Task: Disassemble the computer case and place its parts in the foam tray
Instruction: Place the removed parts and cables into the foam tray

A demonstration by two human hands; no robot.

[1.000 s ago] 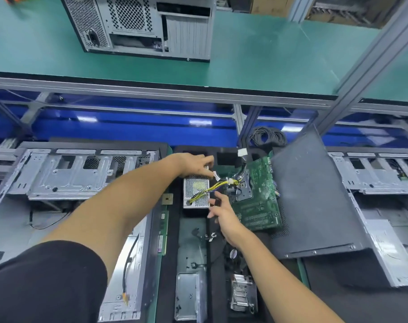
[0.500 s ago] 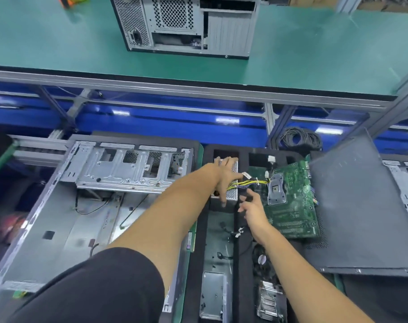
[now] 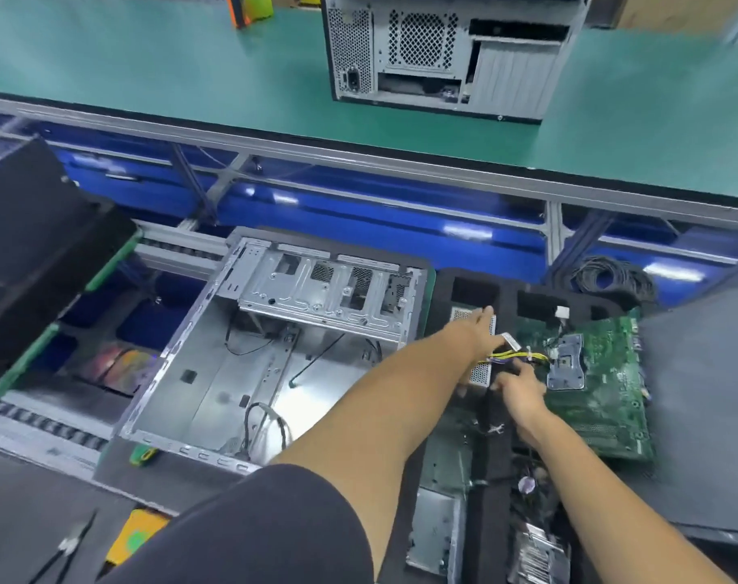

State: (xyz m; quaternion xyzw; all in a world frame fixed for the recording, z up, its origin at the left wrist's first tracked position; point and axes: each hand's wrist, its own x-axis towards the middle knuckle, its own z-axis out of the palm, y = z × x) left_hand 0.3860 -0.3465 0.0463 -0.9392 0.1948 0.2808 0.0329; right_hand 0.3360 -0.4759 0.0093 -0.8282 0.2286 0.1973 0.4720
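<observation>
1. Here we are seating the power supply [image 3: 481,364] in the foam tray [image 3: 493,436]; it lies in an upper pocket of the tray, just beside the green motherboard [image 3: 599,398], and our left forearm hides much of it.
2. Our left hand [image 3: 479,330] rests flat on the unit with fingers straight, pressing rather than gripping; we should keep that palm spread so the box goes down level and does not tilt against the foam wall.
3. Our right hand [image 3: 521,383] sits at the yellow and black cable bundle [image 3: 514,357], fingers curled down at the wires; we cannot tell for certain whether they pinch the wires or only touch them, since blur hides the fingertips.
4. We judge the wires should be folded onto the unit or into its pocket, clear of the motherboard's socket; a loose connector dragged across the board could snag.
5. The emptied case [image 3: 241,373] lies open to the left, well apart; a few thin cables remain inside it, so we judge the strip-down largely done but not finished.
</observation>
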